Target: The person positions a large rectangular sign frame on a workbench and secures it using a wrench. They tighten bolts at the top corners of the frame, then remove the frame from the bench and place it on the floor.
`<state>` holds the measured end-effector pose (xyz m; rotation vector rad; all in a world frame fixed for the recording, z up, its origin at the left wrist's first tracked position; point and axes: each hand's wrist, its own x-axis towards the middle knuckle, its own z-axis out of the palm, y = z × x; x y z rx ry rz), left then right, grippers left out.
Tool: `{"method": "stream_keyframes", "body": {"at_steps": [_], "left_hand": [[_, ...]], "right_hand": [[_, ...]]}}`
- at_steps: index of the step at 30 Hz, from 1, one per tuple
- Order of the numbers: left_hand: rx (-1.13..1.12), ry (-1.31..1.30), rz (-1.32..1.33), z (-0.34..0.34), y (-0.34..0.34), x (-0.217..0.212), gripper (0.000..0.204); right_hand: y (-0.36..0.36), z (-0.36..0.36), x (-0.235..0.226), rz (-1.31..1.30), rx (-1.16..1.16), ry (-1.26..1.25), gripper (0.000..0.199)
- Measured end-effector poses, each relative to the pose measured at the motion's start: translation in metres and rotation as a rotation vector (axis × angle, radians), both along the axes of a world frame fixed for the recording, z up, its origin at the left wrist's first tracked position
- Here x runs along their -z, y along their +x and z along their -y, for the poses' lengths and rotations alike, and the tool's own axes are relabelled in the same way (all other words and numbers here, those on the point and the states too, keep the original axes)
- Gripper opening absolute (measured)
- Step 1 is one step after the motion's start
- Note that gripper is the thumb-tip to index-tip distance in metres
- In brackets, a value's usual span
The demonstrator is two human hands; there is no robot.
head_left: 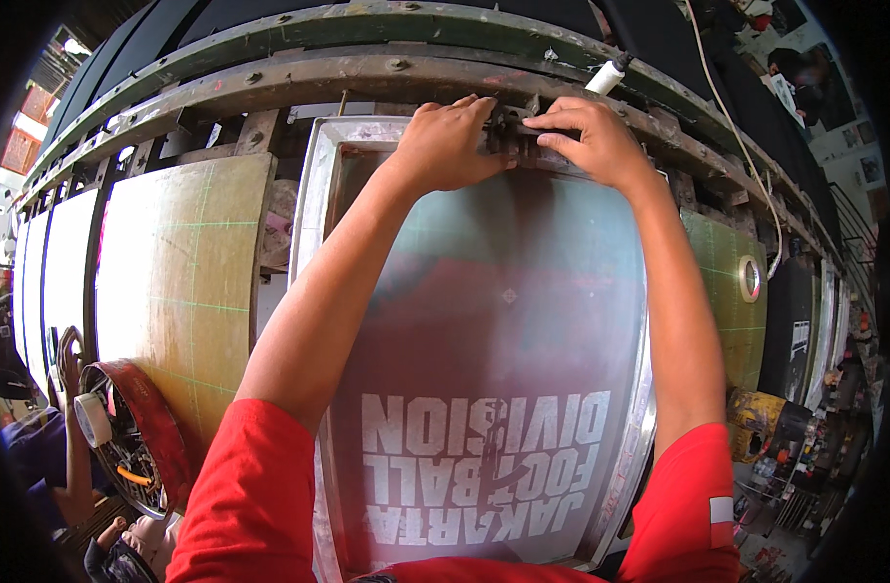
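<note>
Reaching forward, both hands meet at a dark metal clamp (511, 131) on the far edge of the printing screen frame (314, 194). Left hand (447, 144) curls its fingers over the clamp; right hand (589, 136) pinches it from the other side. Yellow-green platens (177, 282) flank the frame.

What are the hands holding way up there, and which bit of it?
Both hands, left hand and right hand, pinch a small dark clamp at the far edge of the screen frame, one on each side.
</note>
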<state>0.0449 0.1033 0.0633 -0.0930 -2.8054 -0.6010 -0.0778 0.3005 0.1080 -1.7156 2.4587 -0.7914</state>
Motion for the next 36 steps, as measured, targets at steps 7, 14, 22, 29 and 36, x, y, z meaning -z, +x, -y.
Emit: {"method": "stream_keyframes", "body": {"at_steps": [7, 14, 22, 29, 36], "left_hand": [[0.000, 0.033, 0.022, 0.001, 0.000, -0.001, 0.081], [0.004, 0.019, 0.011, 0.001, -0.001, 0.001, 0.080], [-0.010, 0.012, 0.005, 0.003, 0.002, 0.002, 0.079], [-0.015, -0.040, -0.116, 0.002, -0.002, 0.010, 0.083], [-0.009, -0.026, -0.087, 0.000, -0.002, 0.007, 0.083]], "right_hand": [[0.013, 0.001, 0.004, -0.018, 0.103, 0.018, 0.021], [0.102, 0.020, 0.016, -0.229, 0.513, 0.160, 0.033], [0.084, 0.000, 0.004, -0.157, 0.417, -0.001, 0.029], [0.025, -0.015, -0.003, -0.031, 0.145, 0.021, 0.025], [0.012, -0.010, 0.001, 0.062, 0.092, 0.031, 0.026]]}}
